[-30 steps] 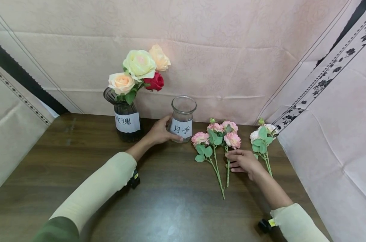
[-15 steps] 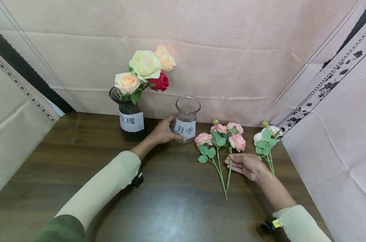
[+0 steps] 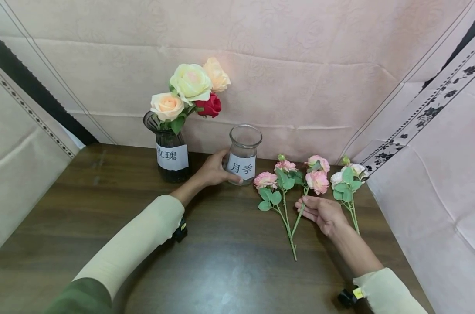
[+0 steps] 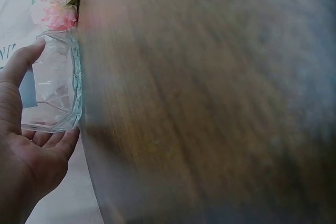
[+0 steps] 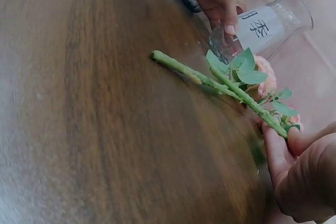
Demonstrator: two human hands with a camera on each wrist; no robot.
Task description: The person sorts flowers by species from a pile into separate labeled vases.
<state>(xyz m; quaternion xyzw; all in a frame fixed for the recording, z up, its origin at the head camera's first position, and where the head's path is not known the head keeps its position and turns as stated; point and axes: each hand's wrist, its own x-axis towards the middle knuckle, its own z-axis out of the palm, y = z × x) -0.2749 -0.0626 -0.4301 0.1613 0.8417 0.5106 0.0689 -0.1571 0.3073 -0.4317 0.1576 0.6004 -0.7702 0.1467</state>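
1. Stretching across the view, a dark brown table (image 3: 222, 266) shows streaky wood grain and a soft patch of glare.
2. Pale, creased cloth (image 3: 292, 91) hangs behind and at both sides; a black floral border (image 3: 429, 115) slants down on the right.
3. Near the back stands a clear glass vase (image 3: 246, 150), narrow-necked and flare-rimmed, with a white paper label (image 3: 241, 165); the left hand (image 3: 214, 170) is curled round its lower body.
4. The right hand (image 3: 327, 213) pinches a slim green stem (image 3: 298, 220) of pink flowers (image 3: 317, 181), ruffled in petal, between the clear vase and white flowers (image 3: 358, 169).
5. On the left, a dark, wavy-rimmed vase (image 3: 170, 138) holds large, layered roses (image 3: 190, 83).
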